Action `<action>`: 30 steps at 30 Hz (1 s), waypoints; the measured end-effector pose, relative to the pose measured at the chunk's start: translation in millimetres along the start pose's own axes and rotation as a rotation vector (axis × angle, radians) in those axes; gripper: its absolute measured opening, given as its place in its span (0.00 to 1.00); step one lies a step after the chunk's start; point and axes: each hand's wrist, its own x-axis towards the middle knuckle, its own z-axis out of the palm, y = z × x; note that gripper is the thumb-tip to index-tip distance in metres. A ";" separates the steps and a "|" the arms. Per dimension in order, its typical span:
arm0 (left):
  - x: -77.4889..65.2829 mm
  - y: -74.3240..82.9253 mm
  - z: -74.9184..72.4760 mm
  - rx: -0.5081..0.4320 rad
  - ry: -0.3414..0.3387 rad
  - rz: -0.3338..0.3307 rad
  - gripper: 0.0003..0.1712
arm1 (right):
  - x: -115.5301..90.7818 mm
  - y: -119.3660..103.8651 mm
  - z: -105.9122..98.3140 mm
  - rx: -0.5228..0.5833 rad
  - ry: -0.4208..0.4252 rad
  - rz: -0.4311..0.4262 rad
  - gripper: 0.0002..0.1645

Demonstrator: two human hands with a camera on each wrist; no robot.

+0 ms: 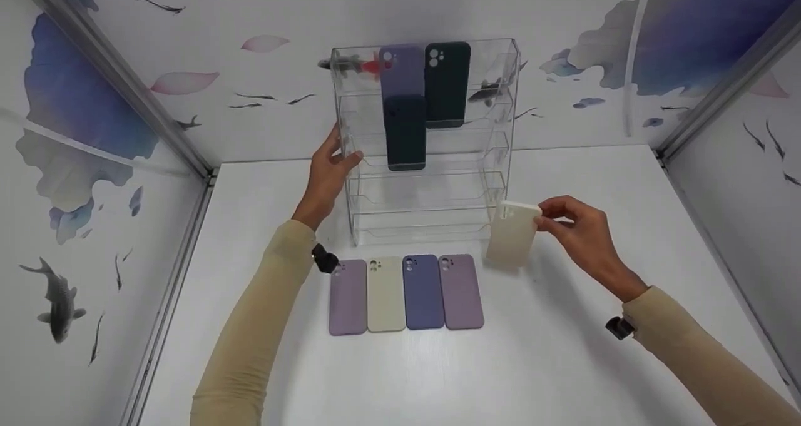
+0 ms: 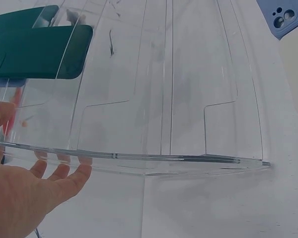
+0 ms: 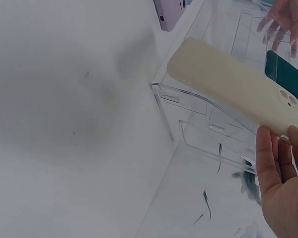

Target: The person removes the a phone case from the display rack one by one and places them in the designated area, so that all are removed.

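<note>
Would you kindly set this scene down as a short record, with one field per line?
Left hand: grips the left side of the clear rack
Right hand: pinches a cream phone case near its camera end
Held case's place: by the rack's lower right; contact unclear
In the rack: purple case, upper dark green case, lower dark green case
On the table, left to right: first lilac case, flat cream case, blue-violet case, second lilac case
</note>
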 end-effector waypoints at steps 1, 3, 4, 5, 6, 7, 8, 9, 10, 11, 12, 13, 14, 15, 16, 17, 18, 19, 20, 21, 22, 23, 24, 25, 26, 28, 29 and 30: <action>0.2 0.0 0.1 0.004 0.001 -0.004 0.48 | -1.9 1.5 0.4 -0.002 -0.004 0.004 0.14; 0.6 -0.3 -0.1 0.011 0.002 -0.010 0.48 | -5.4 4.0 1.0 -0.005 -0.011 0.011 0.14; 0.8 -0.4 -0.3 0.014 0.005 -0.015 0.48 | -6.8 5.2 1.3 -0.004 -0.015 0.013 0.15; 0.9 -0.4 -0.7 0.014 0.007 -0.019 0.48 | -8.1 6.4 1.6 -0.002 -0.018 0.016 0.15; 0.9 -0.1 -0.8 0.013 0.010 -0.023 0.48 | -9.4 7.3 1.9 0.000 -0.022 0.018 0.15; 1.0 -0.1 -1.0 0.012 0.012 -0.023 0.48 | -10.6 8.2 2.2 0.004 -0.025 0.020 0.14; 0.9 -0.1 -1.3 0.010 0.012 -0.024 0.48 | -11.9 9.1 2.3 0.004 -0.029 0.023 0.14; 0.8 0.0 -1.3 0.008 0.011 -0.024 0.48 | -13.2 9.9 2.5 0.006 -0.033 0.026 0.14; 0.6 -0.1 -1.4 0.006 0.009 -0.021 0.48 | -14.7 10.4 2.4 0.004 -0.037 0.032 0.14; 0.2 0.2 -1.4 0.004 0.007 -0.015 0.48 | -16.0 11.3 2.7 -0.001 -0.042 0.038 0.14; -0.1 0.0 -1.5 0.002 0.005 -0.011 0.48 | -17.3 12.0 2.8 -0.006 -0.048 0.046 0.13; 0.0 -0.5 -1.6 -0.002 0.003 -0.004 0.48 | -18.6 12.9 3.2 -0.012 -0.054 0.052 0.13; -0.2 -0.6 -1.7 -0.004 0.003 0.001 0.48 | -19.9 14.2 3.7 -0.020 -0.061 0.059 0.13; -0.2 -0.6 -1.7 -0.004 0.002 0.005 0.48 | -21.0 14.9 4.2 -0.022 -0.068 0.067 0.13; -0.3 -0.6 -1.7 -0.003 0.002 0.008 0.48 | -22.0 15.8 4.8 -0.025 -0.075 0.075 0.13; -0.2 -0.4 -1.7 -0.001 0.004 0.006 0.48 | -22.7 17.0 5.6 -0.023 -0.082 0.080 0.13; 0.2 -0.6 -1.8 0.004 0.006 0.001 0.48 | -23.5 17.9 6.3 -0.018 -0.088 0.086 0.13; 0.3 -0.4 -1.7 0.008 0.009 -0.003 0.48 | -24.0 19.3 7.2 -0.013 -0.095 0.091 0.13; 0.1 0.0 -1.6 0.017 0.012 -0.008 0.48 | -24.2 20.6 8.0 -0.009 -0.104 0.098 0.13; 0.3 0.1 -1.4 0.021 0.014 -0.011 0.48 | -24.4 21.7 8.8 -0.001 -0.112 0.104 0.12; 0.5 0.1 -1.2 0.021 0.015 -0.014 0.48 | -24.5 23.4 9.8 0.003 -0.120 0.111 0.12; 0.7 0.0 -1.1 0.019 0.017 -0.017 0.48 | -24.5 24.9 10.9 0.011 -0.130 0.120 0.12; 0.7 0.0 -0.9 0.017 0.017 -0.017 0.48 | -24.6 26.4 12.0 0.020 -0.140 0.129 0.13; 0.7 -0.1 -0.7 0.012 0.017 -0.014 0.48 | -24.7 27.5 13.1 0.031 -0.151 0.140 0.13; 0.8 -0.2 -0.6 0.009 0.017 -0.013 0.48 | -24.9 28.2 14.3 0.041 -0.161 0.152 0.13; 0.5 0.2 -0.4 0.005 0.013 -0.015 0.49 | -25.3 29.3 16.3 0.057 -0.176 0.173 0.13; 0.3 0.5 -0.3 0.007 0.012 -0.016 0.49 | -25.5 29.6 17.4 0.065 -0.183 0.180 0.14; 0.1 0.8 -0.2 0.010 0.012 -0.014 0.49 | -25.6 30.1 18.4 0.071 -0.188 0.186 0.14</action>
